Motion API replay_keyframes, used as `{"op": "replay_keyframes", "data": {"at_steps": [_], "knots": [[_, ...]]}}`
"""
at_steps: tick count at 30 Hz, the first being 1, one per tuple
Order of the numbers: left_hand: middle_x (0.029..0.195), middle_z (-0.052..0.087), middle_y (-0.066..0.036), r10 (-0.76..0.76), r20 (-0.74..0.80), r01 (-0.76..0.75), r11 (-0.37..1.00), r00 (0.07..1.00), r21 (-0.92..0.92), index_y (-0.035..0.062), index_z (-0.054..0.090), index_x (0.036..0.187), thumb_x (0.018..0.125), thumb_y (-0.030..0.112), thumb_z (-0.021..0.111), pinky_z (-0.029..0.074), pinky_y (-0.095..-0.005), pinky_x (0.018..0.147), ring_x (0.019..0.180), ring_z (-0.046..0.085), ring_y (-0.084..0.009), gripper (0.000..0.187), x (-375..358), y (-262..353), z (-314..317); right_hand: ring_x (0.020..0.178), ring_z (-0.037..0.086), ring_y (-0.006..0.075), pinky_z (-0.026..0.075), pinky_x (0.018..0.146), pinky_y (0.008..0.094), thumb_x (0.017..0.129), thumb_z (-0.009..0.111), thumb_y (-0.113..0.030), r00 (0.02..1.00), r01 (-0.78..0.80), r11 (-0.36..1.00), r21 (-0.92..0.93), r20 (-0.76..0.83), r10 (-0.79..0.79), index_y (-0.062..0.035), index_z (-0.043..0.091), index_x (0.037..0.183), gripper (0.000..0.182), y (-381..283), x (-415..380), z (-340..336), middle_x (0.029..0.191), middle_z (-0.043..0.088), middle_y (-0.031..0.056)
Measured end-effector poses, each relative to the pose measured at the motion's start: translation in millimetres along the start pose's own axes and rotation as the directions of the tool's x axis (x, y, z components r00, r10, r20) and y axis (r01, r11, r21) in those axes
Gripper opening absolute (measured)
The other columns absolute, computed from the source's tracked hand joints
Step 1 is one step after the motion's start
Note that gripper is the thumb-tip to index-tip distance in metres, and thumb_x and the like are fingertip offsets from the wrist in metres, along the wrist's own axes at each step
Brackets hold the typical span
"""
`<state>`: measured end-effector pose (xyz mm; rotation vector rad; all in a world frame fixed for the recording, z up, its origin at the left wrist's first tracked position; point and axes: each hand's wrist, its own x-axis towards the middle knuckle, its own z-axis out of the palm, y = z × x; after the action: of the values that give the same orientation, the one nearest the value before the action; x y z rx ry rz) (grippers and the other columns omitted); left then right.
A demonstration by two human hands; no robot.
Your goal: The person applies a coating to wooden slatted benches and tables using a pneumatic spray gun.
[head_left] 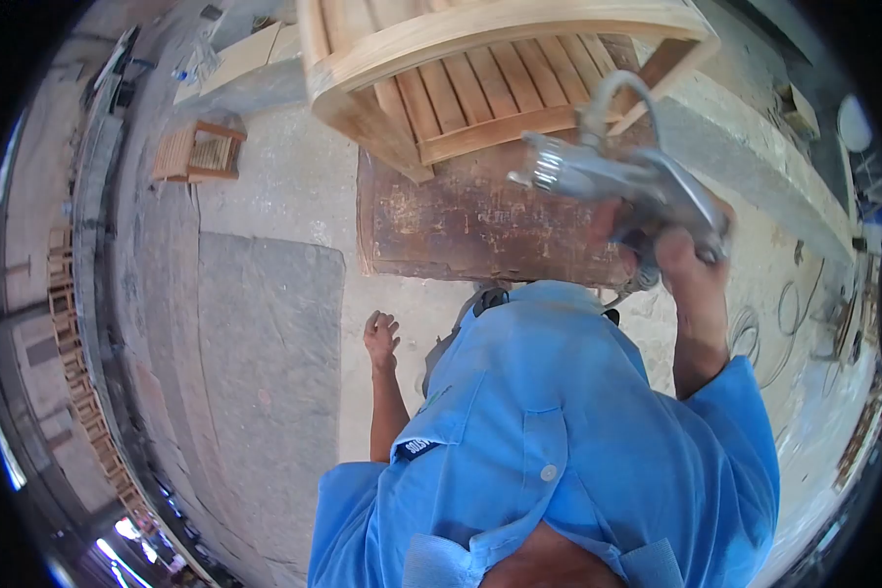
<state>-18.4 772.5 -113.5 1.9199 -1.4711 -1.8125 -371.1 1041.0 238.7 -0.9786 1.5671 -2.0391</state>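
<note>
Small slatted wooden piece (201,152), ten o'clock, on the floor (274,206). Grey sheet (269,343), between eight and nine o'clock, lying flat; farther out, a row of wooden frames (90,397). Pale concrete ledge (769,162), two o'clock.

A silver metal spray gun (612,176), blurred, is held in the right hand (678,257) below a light-brown slatted wooden seat frame (490,83) with curved edges, which is supported on the stained brown counter (461,227).
</note>
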Motion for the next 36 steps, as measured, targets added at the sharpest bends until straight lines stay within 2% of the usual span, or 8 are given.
{"op": "replay_keyframes", "data": {"at_steps": [5, 15, 18, 23, 25, 30, 32, 36], "knots": [[0.128, 0.06, -0.014, 0.076, -0.015, -0.076, 0.996, 0.997, 0.044, 0.01, 0.042, 0.142, 0.094, 0.04, 0.057, 0.045, -0.0497, 0.091, 0.115, 0.059, -0.03, 0.058, -1, 28, -13, 0.07, 0.064, 0.0107, 0.043, 0.045, 0.0211, 0.093, 0.065, -0.039, 0.933, -0.356, 0.933, 0.052, -0.042, 0.358, 0.0005, 0.064, 0.108, 0.042, 60, 3, -41, 0.08, 0.067, 0.0068], [0.112, 0.066, -0.006, -0.201, 0.028, 0.194, 0.967, 0.979, 0.163, 0.0191, 0.054, 0.129, 0.09, 0.034, 0.061, 0.047, -0.0473, 0.077, 0.098, 0.064, -0.0252, 0.042, -69, -70, -25, 0.063, 0.062, 0.009, 0.04, 0.041, 0.0226, 0.092, 0.065, -0.043, 0.92, -0.391, 0.909, 0.143, 0.047, 0.389, -0.0022, 0.066, 0.095, 0.041, 100, 38, -93, 0.073, 0.066, 0.0035], [0.104, 0.065, -0.005, -0.086, -0.029, 0.09, 0.91, 0.996, 0.404, 0.0144, 0.055, 0.127, 0.091, 0.03, 0.061, 0.047, -0.0422, 0.072, 0.091, 0.062, -0.0221, 0.04, -87, -83, -18, 0.06, 0.061, 0.0081, 0.04, 0.04, 0.0232, 0.09, 0.067, -0.044, 0.854, -0.517, 0.853, 0.072, -0.021, 0.52, -0.0028, 0.066, 0.093, 0.041, 142, 26, -109, 0.071, 0.066, 0.0026], [0.087, 0.061, -0.004, 0.213, -0.385, -0.114, 0.958, 0.898, 0.263, 0.0033, 0.055, 0.125, 0.092, 0.022, 0.061, 0.046, -0.032, 0.062, 0.077, 0.058, -0.0151, 0.038, -77, -59, -19, 0.066, 0.063, 0.0094, 0.042, 0.043, 0.0228, 0.091, 0.067, -0.041, 0.762, -0.647, 0.762, -0.015, -0.008, 0.647, -0.0028, 0.065, 0.096, 0.039, 172, 16, -134, 0.077, 0.067, 0.0041], [0.083, 0.058, -0.006, 0.726, -0.387, -0.421, 0.661, 0.568, 0.622, -0.0083, 0.056, 0.119, 0.093, 0.016, 0.062, 0.046, -0.0309, 0.066, 0.074, 0.05, -0.0157, 0.036, -92, 41, 11, 0.069, 0.064, 0.0099, 0.042, 0.044, 0.0226, 0.092, 0.066, -0.038, 0.744, -0.668, 0.744, -0.013, 0.031, 0.668, -0.0025, 0.065, 0.098, 0.036, 171, 17, -137, 0.08, 0.068, 0.005], [0.131, 0.056, -0.023, 0.987, 0.111, -0.649, -0.162, -0.119, 0.743, -0.0048, 0.048, 0.134, 0.091, 0.012, 0.068, 0.041, -0.0413, 0.105, 0.123, 0.054, -0.032, 0.05, -209, 331, 155, 0.069, 0.063, 0.0093, 0.042, 0.044, 0.023, 0.092, 0.065, -0.04, 0.773, -0.634, 0.77, 0.075, 0.101, 0.627, -0.0029, 0.065, 0.1, 0.037, 175, 27, -133, 0.079, 0.067, 0.0039], [0.135, 0.054, -0.021, 0.904, 0.37, -0.496, -0.427, -0.215, 0.756, -0.0032, 0.045, 0.137, 0.087, 0.016, 0.073, 0.038, -0.0477, 0.107, 0.128, 0.049, -0.034, 0.06, -237, 390, 212, 0.067, 0.063, 0.0094, 0.043, 0.044, 0.0236, 0.09, 0.067, -0.043, 0.764, -0.643, 0.763, 0.064, 0.12, 0.634, -0.003, 0.066, 0.099, 0.041, 184, 27, -132, 0.076, 0.066, 0.0031], [0.135, 0.054, -0.021, 0.722, 0.684, -0.221, -0.688, -0.11, 0.691, -0.0002, 0.047, 0.137, 0.079, 0.036, 0.078, 0.034, -0.0608, 0.105, 0.128, 0.051, -0.031, 0.075, -218, 450, 293, 0.064, 0.06, 0.0081, 0.041, 0.043, 0.0231, 0.091, 0.066, -0.043, 0.744, -0.664, 0.747, 0.023, 0.118, 0.658, -0.004, 0.066, 0.098, 0.04, 192, 21, -136, 0.075, 0.065, 0.002]]}}
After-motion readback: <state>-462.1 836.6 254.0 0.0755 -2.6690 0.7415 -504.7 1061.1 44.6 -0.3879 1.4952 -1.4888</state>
